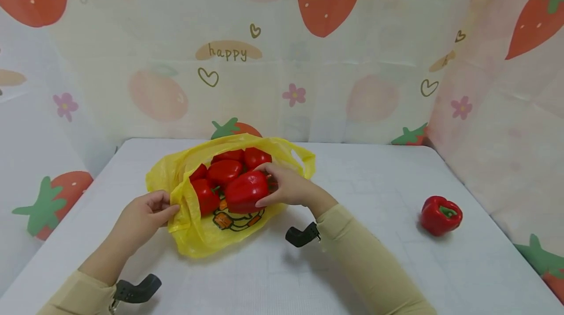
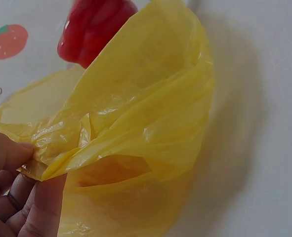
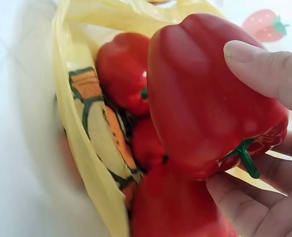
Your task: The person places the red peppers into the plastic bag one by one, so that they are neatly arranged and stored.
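A yellow plastic bag (image 1: 202,239) lies on the table with its mouth spread toward me, several red bell peppers (image 1: 224,172) inside. My left hand (image 1: 143,217) pinches the bag's left rim between thumb and fingers; the left wrist view shows the crumpled yellow plastic (image 2: 150,108) in that pinch. At the bag's mouth, my right hand (image 1: 291,186) grips a red bell pepper (image 1: 246,191) by its stem end. In the right wrist view this held pepper (image 3: 205,94) has its green stem toward the palm, with other peppers (image 3: 123,69) behind and below it.
One more red bell pepper (image 1: 440,215) sits alone at the right side of the white table (image 1: 370,173). Behind the table hangs a strawberry-printed cloth (image 1: 326,75), which continues along both sides.
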`<state>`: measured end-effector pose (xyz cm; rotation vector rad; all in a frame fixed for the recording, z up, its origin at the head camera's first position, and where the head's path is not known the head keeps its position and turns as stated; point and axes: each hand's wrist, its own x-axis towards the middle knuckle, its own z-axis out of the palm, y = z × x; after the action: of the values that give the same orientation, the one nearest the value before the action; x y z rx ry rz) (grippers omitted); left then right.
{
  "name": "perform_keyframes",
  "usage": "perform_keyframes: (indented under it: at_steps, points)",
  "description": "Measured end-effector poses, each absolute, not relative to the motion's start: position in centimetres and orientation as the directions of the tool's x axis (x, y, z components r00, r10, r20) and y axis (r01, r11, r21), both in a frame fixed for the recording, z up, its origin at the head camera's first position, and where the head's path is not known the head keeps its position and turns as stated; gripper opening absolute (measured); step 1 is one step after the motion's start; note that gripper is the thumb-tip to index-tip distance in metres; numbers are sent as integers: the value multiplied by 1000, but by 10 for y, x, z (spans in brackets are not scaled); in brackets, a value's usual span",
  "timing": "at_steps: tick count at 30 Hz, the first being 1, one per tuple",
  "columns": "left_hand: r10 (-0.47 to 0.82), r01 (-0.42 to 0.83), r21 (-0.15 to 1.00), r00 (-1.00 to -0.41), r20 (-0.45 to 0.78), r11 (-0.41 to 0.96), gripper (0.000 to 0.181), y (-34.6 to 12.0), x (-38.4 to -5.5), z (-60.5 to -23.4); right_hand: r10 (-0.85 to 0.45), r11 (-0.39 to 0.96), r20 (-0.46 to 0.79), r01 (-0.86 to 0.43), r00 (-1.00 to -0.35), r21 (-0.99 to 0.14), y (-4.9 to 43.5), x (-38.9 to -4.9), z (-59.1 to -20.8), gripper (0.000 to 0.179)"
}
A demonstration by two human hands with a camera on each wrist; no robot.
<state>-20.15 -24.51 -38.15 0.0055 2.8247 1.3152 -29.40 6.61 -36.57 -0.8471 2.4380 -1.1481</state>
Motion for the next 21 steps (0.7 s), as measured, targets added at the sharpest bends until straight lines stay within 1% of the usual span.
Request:
perform_keyframes:
  at_steps: [10, 21]
  points:
    - [11, -9, 769, -1000, -21, 639, 25, -244, -201, -381, -623, 562, -32, -419, -781, -713, 55, -284, -374, 64]
    - [9, -8, 765, -1000, -19, 644, 27, -244, -200, -382, -584, 597, -54, -384, -810, -705, 47, -281, -380, 69]
